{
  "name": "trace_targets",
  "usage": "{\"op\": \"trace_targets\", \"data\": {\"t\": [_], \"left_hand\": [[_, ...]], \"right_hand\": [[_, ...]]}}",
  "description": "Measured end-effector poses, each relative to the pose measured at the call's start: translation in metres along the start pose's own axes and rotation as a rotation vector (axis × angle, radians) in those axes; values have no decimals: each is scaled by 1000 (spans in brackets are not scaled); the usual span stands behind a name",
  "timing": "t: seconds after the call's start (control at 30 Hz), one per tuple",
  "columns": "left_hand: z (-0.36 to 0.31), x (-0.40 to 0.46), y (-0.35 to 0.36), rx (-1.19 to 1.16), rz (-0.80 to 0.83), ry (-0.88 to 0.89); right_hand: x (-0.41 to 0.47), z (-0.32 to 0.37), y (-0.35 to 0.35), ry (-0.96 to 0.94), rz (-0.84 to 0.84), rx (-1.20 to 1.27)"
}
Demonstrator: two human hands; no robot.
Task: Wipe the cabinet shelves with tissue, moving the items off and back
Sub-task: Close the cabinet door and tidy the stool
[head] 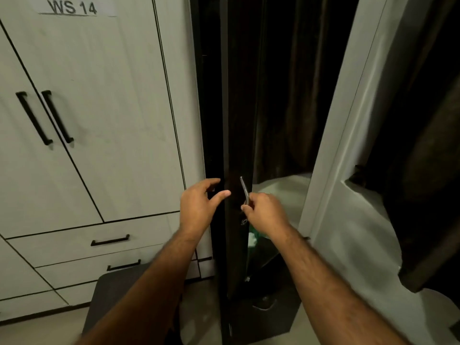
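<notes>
In the head view, the right hand (264, 210) pinches the lower end of a silver handle (244, 192) on the dark cabinet door (237, 120), which stands edge-on. The left hand (199, 204) hovers just beside the door's left edge, fingers apart and loosely curved, gripping nothing. White wardrobe doors (99, 108) flank the left; a pale wall (348, 145) bounds the right.
</notes>
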State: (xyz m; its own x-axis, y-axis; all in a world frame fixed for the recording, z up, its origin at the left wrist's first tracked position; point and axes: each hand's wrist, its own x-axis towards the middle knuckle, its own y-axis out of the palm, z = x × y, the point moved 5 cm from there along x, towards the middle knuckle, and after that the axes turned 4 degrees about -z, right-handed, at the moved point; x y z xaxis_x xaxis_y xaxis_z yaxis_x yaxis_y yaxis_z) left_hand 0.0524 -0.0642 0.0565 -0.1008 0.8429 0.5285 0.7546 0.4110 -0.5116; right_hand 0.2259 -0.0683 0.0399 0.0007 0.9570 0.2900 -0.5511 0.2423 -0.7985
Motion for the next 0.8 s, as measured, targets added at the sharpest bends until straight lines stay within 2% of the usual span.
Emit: {"op": "trace_targets", "data": {"t": [0.4,0.8], "left_hand": [[51,57,2,49,-77,-85],[72,100,16,87,-168,-179]], "right_hand": [[60,34,37,50,6,-151],[118,42,56,-90,26,-162]]}}
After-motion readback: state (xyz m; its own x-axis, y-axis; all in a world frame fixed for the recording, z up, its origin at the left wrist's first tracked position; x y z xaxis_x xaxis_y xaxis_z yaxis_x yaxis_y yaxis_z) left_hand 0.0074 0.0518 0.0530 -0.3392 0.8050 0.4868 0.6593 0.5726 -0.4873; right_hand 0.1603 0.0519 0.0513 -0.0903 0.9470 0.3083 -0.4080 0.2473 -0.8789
